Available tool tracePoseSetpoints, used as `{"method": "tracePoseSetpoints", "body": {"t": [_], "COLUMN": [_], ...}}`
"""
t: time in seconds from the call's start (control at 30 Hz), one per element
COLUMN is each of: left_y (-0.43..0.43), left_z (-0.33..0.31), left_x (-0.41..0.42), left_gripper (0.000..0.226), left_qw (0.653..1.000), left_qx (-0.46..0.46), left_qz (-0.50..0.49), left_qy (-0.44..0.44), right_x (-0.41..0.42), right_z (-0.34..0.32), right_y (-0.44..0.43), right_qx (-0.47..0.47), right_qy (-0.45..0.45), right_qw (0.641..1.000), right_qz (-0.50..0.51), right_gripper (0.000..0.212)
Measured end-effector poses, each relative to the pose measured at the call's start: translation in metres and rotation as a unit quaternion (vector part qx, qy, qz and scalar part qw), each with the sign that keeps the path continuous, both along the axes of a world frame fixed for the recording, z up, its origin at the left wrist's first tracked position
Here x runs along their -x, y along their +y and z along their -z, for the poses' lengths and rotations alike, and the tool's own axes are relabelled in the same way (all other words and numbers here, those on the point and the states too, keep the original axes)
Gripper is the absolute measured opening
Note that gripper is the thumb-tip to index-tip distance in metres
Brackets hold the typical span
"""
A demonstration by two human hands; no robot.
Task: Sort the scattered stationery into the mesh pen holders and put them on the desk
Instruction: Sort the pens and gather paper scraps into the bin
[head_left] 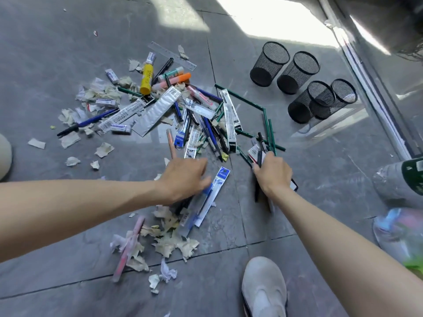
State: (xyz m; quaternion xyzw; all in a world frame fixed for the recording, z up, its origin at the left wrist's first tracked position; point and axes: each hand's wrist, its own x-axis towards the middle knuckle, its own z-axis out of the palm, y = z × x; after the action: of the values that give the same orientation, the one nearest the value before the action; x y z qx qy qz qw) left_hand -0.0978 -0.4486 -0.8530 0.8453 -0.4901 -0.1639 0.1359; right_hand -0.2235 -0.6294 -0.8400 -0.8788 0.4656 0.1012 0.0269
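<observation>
Pens, green pencils, markers, erasers, a clear ruler and packaged refills lie scattered in a pile on the grey tiled floor. Several empty black mesh pen holders stand at the upper right. My right hand grips a bundle of black pens and a packet at the pile's right edge. My left hand, fingers spread and a little blurred, hovers over or touches a blue-and-white refill packet. A pink pen lies among paper scraps near me.
Torn paper scraps litter the floor around the pile. My grey shoe is at the bottom. A glass wall or door frame runs down the right side. Plastic bags and a wrapped bundle sit at right.
</observation>
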Motion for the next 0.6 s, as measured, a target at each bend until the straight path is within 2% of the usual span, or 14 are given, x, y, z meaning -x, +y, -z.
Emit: {"method": "tracePoseSetpoints", "body": {"t": [0.07, 0.1, 0.2, 0.27, 0.4, 0.47, 0.53, 0.6], "left_y": [0.001, 0.000, -0.010, -0.018, -0.024, -0.027, -0.033, -0.042], "left_z": [-0.001, 0.000, -0.002, -0.007, -0.008, -0.009, -0.014, -0.020], "left_x": [0.014, 0.019, 0.027, 0.026, 0.012, 0.006, 0.002, -0.001], "left_gripper": [0.038, 0.040, 0.037, 0.041, 0.043, 0.040, 0.037, 0.034], "left_qw": [0.996, 0.993, 0.989, 0.986, 0.977, 0.967, 0.947, 0.914], "left_qx": [-0.089, -0.112, -0.146, -0.158, -0.146, -0.114, -0.075, -0.039], "left_qz": [0.028, 0.027, 0.013, 0.002, -0.052, -0.101, -0.157, -0.208], "left_qy": [0.002, 0.008, 0.026, 0.057, 0.143, 0.206, 0.270, 0.346], "right_x": [0.006, 0.006, -0.005, -0.017, -0.038, -0.045, -0.047, -0.043], "right_z": [-0.001, 0.000, 0.006, 0.010, 0.019, 0.010, -0.004, -0.015], "right_y": [0.004, 0.008, 0.027, 0.041, 0.057, 0.056, 0.049, 0.041], "right_qx": [-0.010, -0.046, -0.238, -0.322, -0.365, -0.418, -0.477, -0.528], "right_qy": [-0.017, -0.023, -0.054, -0.089, -0.095, -0.177, -0.270, -0.283], "right_qw": [1.000, 0.999, 0.968, 0.937, 0.907, 0.853, 0.777, 0.738], "right_qz": [0.006, 0.005, 0.048, 0.105, 0.190, 0.258, 0.308, 0.312], "right_gripper": [0.033, 0.032, 0.039, 0.042, 0.014, 0.012, 0.012, 0.010]}}
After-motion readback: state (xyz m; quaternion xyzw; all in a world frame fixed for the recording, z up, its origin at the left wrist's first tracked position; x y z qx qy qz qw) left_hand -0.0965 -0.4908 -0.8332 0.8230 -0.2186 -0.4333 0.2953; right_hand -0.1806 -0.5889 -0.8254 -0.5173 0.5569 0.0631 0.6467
